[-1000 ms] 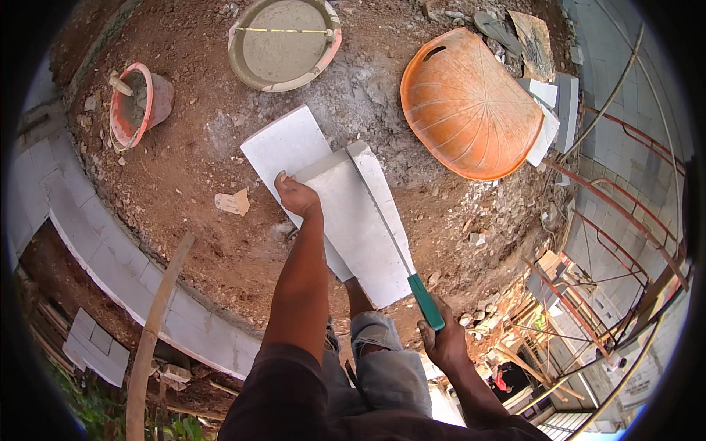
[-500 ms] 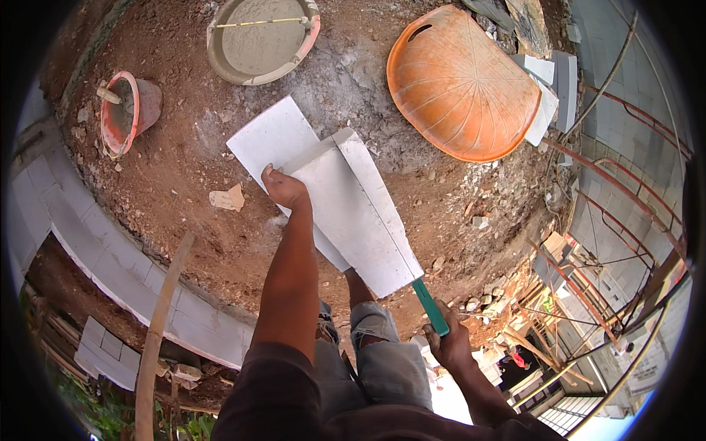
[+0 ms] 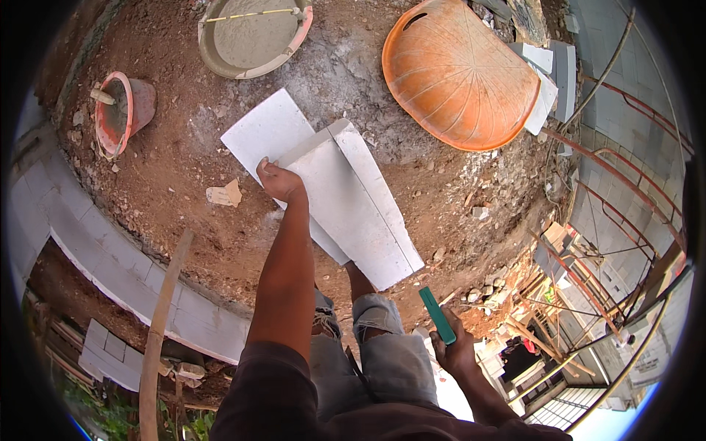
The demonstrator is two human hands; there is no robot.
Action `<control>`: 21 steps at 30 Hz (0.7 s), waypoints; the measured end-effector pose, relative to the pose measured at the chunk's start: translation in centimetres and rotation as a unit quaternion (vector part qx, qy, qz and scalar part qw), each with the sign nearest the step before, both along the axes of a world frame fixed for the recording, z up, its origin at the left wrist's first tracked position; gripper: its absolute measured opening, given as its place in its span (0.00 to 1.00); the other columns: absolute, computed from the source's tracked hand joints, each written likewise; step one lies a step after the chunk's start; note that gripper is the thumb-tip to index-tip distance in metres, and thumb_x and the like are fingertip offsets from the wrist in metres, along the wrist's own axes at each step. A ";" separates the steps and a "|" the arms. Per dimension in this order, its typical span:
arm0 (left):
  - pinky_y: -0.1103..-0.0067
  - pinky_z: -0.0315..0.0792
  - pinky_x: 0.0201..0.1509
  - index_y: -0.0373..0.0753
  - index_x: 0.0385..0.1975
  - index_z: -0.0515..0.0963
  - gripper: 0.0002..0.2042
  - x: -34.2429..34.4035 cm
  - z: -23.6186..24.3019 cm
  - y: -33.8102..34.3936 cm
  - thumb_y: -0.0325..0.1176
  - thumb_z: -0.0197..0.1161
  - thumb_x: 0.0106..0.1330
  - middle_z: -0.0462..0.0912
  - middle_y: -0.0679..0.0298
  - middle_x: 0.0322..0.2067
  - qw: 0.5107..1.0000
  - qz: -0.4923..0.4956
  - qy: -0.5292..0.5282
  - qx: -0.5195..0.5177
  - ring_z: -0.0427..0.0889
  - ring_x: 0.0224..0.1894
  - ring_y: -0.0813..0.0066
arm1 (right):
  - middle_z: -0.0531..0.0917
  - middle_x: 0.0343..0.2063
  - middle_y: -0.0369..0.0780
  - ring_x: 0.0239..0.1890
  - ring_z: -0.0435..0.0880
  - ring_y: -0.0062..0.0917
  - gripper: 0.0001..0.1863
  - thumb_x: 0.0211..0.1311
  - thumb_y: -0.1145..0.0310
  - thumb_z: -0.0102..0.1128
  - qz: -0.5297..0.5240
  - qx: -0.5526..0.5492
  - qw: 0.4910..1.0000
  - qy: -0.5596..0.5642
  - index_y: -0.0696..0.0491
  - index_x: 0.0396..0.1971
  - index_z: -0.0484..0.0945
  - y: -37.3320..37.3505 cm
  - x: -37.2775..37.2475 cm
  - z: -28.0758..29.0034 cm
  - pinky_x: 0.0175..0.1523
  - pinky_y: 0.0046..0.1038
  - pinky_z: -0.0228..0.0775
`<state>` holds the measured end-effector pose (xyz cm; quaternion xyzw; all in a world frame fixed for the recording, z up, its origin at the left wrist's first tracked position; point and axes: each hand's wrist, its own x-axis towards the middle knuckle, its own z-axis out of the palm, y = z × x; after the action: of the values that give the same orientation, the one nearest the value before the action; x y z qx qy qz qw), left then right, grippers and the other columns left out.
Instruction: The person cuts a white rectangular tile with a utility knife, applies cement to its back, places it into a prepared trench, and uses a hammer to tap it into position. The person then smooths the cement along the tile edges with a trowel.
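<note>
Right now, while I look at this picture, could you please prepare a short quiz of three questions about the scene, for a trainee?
1. Multiple choice: what does the right hand hold? A) a wooden pole; B) a green handle; C) a red bucket.
2. Fill in the gap: in the picture, the round basin with grey mix is to the ____ of the orange tub.
3. True or false: the left hand is touching the orange tub.

Key: 1. B. 2. left. 3. False; it is on the white blocks.
</note>
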<state>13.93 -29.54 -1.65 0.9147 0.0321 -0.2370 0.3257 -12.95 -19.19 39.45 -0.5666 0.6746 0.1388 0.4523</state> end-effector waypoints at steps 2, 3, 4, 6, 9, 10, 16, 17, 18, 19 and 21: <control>0.62 0.80 0.50 0.38 0.51 0.79 0.20 0.0 -0.4 0.0 0.42 0.41 0.77 0.88 0.48 0.43 0.999 -0.019 -0.019 -0.019 0.88 0.45 0.52 | 0.80 0.58 0.52 0.48 0.88 0.49 0.32 0.69 0.63 0.63 -0.007 -0.043 0.999 -0.031 0.56 0.68 0.63 -2.3 1.6 -2.6 0.50 0.43 0.83; 0.62 0.80 0.50 0.38 0.51 0.80 0.20 0.1 -0.6 0.0 0.42 0.42 0.77 0.88 0.48 0.43 1.000 -0.007 -0.009 -0.001 0.88 0.45 0.52 | 0.84 0.51 0.54 0.44 0.88 0.50 0.30 0.70 0.62 0.62 0.008 -0.074 0.997 -0.032 0.55 0.67 0.64 -5.0 3.5 -6.8 0.46 0.45 0.83; 0.62 0.79 0.50 0.38 0.51 0.80 0.20 0.1 -0.7 -0.1 0.42 0.42 0.77 0.88 0.48 0.44 1.000 -0.011 -0.015 0.000 0.88 0.45 0.52 | 0.86 0.34 0.55 0.38 0.88 0.51 0.27 0.72 0.63 0.60 -0.021 -0.048 0.997 -0.051 0.56 0.65 0.66 -8.0 5.4 -11.5 0.40 0.45 0.80; 0.62 0.79 0.51 0.37 0.50 0.80 0.20 0.3 -0.7 -0.3 0.42 0.42 0.77 0.87 0.49 0.45 0.999 -0.024 -0.037 0.003 0.88 0.44 0.51 | 0.84 0.28 0.56 0.33 0.84 0.56 0.26 0.73 0.60 0.60 0.032 -0.137 0.985 -0.098 0.56 0.64 0.66 -12.7 8.3 -20.0 0.39 0.48 0.77; 0.62 0.80 0.50 0.35 0.48 0.81 0.22 0.4 -0.7 -0.8 0.43 0.42 0.74 0.88 0.49 0.42 0.998 0.003 -0.028 0.049 0.89 0.43 0.52 | 0.84 0.31 0.57 0.35 0.84 0.57 0.27 0.73 0.59 0.59 0.041 -0.144 0.982 -0.115 0.56 0.65 0.66 -11.8 7.7 -20.6 0.41 0.48 0.77; 0.62 0.81 0.50 0.33 0.47 0.81 0.23 0.3 -0.6 -0.8 0.42 0.41 0.74 0.88 0.48 0.43 0.999 0.004 -0.028 0.039 0.89 0.43 0.53 | 0.85 0.38 0.58 0.39 0.86 0.56 0.28 0.73 0.59 0.59 0.007 -0.082 0.992 -0.100 0.56 0.65 0.65 -8.6 5.2 -16.2 0.42 0.47 0.79; 0.62 0.80 0.50 0.37 0.51 0.79 0.21 -0.2 -0.4 0.0 0.43 0.42 0.77 0.88 0.50 0.43 0.999 -0.006 -0.027 -0.032 0.88 0.45 0.53 | 0.81 0.58 0.54 0.51 0.87 0.48 0.31 0.68 0.65 0.64 -0.010 -0.022 1.000 -0.003 0.58 0.67 0.64 -2.4 2.1 -2.7 0.53 0.42 0.83; 0.62 0.80 0.50 0.37 0.51 0.79 0.21 -0.2 -0.4 0.1 0.43 0.41 0.77 0.88 0.50 0.42 0.997 -0.015 -0.041 -0.059 0.88 0.45 0.53 | 0.83 0.54 0.55 0.47 0.88 0.49 0.29 0.69 0.64 0.63 0.000 -0.123 0.990 -0.064 0.57 0.65 0.66 -5.1 3.8 -6.1 0.50 0.43 0.83; 0.62 0.80 0.50 0.37 0.51 0.80 0.21 -0.1 -0.5 0.1 0.43 0.41 0.77 0.88 0.50 0.43 0.998 -0.018 -0.039 -0.041 0.88 0.45 0.53 | 0.85 0.44 0.56 0.41 0.87 0.52 0.26 0.71 0.62 0.60 -0.018 -0.086 0.995 -0.050 0.55 0.64 0.68 -8.0 5.8 -10.9 0.44 0.47 0.82; 0.61 0.80 0.50 0.37 0.51 0.80 0.21 -0.2 -0.4 0.2 0.43 0.41 0.77 0.88 0.50 0.43 0.999 -0.014 -0.035 -0.026 0.88 0.45 0.53 | 0.86 0.35 0.56 0.37 0.85 0.55 0.24 0.73 0.60 0.58 -0.001 -0.078 0.995 -0.065 0.54 0.62 0.68 -11.2 7.4 -15.7 0.40 0.49 0.78; 0.61 0.80 0.50 0.37 0.51 0.80 0.21 0.0 -0.5 -0.2 0.44 0.42 0.77 0.88 0.50 0.43 0.998 -0.026 -0.048 -0.043 0.88 0.44 0.52 | 0.84 0.30 0.57 0.36 0.84 0.57 0.23 0.73 0.62 0.60 0.025 -0.116 0.990 -0.074 0.56 0.61 0.69 -13.5 8.9 -20.9 0.38 0.50 0.75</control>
<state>13.94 -29.71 -2.14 0.9108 -0.0177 -0.2020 0.3596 -4.08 -32.65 18.51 -0.6406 0.6364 0.0280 0.4288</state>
